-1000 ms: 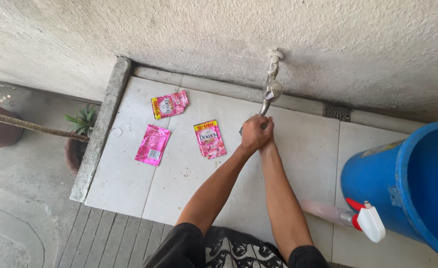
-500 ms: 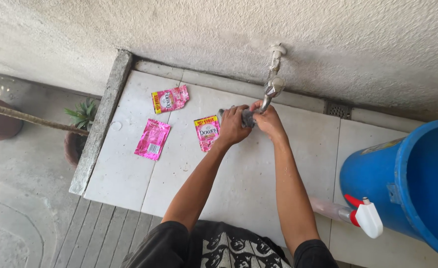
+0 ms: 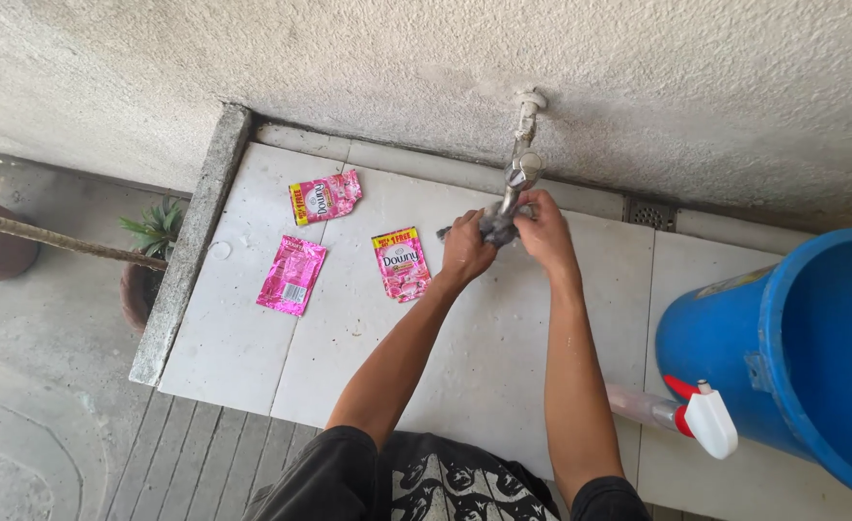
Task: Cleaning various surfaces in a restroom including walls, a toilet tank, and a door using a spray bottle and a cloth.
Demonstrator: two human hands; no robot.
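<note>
Both hands now sit apart under the tap point(image 3: 520, 172), where a second ago they were pressed together as one knot. The left hand point(image 3: 466, 249) is clenched around the left end of a small grey cloth point(image 3: 496, 228), and the right hand point(image 3: 544, 228) grips its right end, so the cloth bunches between them just below the spout. Three pink sachets point(image 3: 402, 262) lie on the pale tiles point(image 3: 233, 347) to the left, unmoved. At the right stand a blue bucket point(image 3: 792, 347) and, nearer, a spray bottle point(image 3: 681, 413) lying on its side.
</note>
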